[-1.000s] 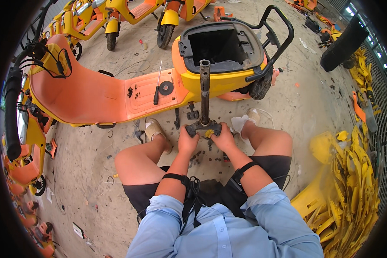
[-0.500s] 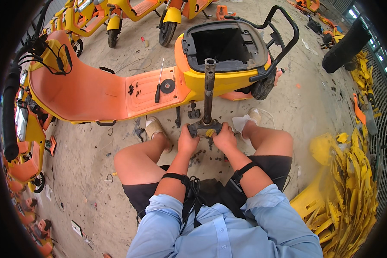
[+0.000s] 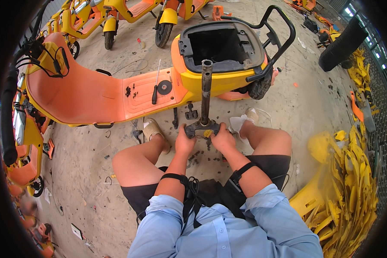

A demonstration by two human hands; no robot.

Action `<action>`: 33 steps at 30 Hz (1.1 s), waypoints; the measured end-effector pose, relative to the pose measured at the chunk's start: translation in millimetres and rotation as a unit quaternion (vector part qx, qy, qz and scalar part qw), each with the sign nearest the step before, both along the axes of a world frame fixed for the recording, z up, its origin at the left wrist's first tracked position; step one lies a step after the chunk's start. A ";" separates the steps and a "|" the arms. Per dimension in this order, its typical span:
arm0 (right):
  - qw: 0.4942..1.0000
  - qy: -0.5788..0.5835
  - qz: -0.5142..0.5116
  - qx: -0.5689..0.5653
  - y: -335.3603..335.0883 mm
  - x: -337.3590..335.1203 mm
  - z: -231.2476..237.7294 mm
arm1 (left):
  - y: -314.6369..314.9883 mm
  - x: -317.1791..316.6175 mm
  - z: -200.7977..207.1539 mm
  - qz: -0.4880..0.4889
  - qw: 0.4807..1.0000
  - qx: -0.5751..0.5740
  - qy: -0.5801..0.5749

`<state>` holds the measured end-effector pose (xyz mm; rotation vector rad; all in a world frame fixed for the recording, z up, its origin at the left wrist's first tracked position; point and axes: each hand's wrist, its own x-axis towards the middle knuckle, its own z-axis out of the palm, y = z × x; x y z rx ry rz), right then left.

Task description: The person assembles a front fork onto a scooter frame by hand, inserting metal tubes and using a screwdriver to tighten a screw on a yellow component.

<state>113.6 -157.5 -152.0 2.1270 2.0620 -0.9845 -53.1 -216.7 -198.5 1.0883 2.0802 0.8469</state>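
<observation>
Both ends of a dark bracket at the foot of a scuffed metal tube [image 3: 206, 92] are gripped, one by my left hand [image 3: 185, 141], the other by my right hand [image 3: 223, 138]. The tube stands up from the bracket, pointing away from me, its open top overlapping the yellow side of an orange and yellow electric scooter [image 3: 79, 86]. A yellowish patch shows on the bracket between my hands. On the scooter's footboard lie a screwdriver [image 3: 155, 92], a black disc [image 3: 164, 87] and several small dark screws [image 3: 128, 91]. The scooter's seat compartment [image 3: 219, 45] is uncovered.
Yellow panels [image 3: 339, 193] are heaped at my right. More scooters [image 3: 164, 19] stand at the back and along the left. A black stacked column [image 3: 342, 45] leans at the far right. Small dark bits [image 3: 196, 159] litter the concrete floor between my legs.
The view has shifted slightly, moving the scooter a little left in the picture. My hands keep their hold on the tube's bracket, which appears slightly tilted toward the view.
</observation>
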 end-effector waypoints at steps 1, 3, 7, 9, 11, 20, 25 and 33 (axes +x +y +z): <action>1.000 0.000 0.001 0.000 -1.2 -2.2 1.9 | -1.6 -2.1 -6.2 -0.001 1.000 0.019 0.006; 0.999 -0.036 0.011 -0.018 -1.5 -2.6 4.4 | -2.4 -1.3 -11.9 -0.004 1.000 0.013 -0.003; 0.998 -0.050 0.013 -0.020 -2.1 -6.4 -3.1 | -0.9 -8.3 -35.9 0.001 1.000 0.009 -0.027; 0.999 -0.030 -0.006 -0.009 -0.4 -2.4 -3.5 | 2.2 -5.8 -30.5 0.002 1.000 -0.013 -0.028; 1.000 -0.027 -0.005 -0.005 0.6 -0.4 -3.2 | 3.5 -4.1 -26.6 0.002 0.999 -0.034 -0.028; 0.999 -0.015 -0.032 0.026 -4.8 20.9 -7.8 | 3.8 5.7 -19.3 -0.058 0.998 0.039 -0.006; 0.997 -0.021 -0.043 0.055 3.3 42.0 -24.7 | 9.8 15.2 -28.6 -0.106 0.989 0.102 0.011; 0.995 -0.016 -0.093 0.003 15.0 57.2 -22.6 | 19.1 23.9 11.7 -0.161 0.985 0.052 -0.041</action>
